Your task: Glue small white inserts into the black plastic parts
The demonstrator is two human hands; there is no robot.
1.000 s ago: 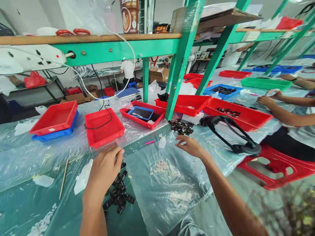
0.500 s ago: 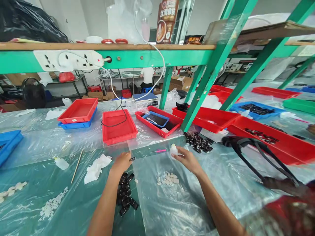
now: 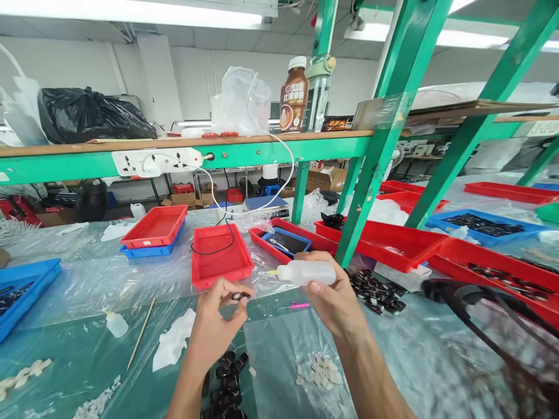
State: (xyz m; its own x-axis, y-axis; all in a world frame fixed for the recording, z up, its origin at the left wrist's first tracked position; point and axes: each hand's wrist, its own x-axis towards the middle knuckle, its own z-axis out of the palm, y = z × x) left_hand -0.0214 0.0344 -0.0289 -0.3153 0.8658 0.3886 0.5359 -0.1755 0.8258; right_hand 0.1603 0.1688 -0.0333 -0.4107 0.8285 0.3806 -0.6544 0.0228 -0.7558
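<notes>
A plastic-covered tabletop is carrying red trays and heaps of parts under a green shelf. The right hand is wrapping its fingers around a white squeeze bottle, lying level with its nozzle aiming left toward the left hand, likely for dosing. The left fingers are pinching a small black part, raised above the black pile. A brown drink bottle on the shelf is showing Chinese lettering, too small to read.

White squeeze bottle (yellowish tip), small black part, red trays, green frame.
</notes>
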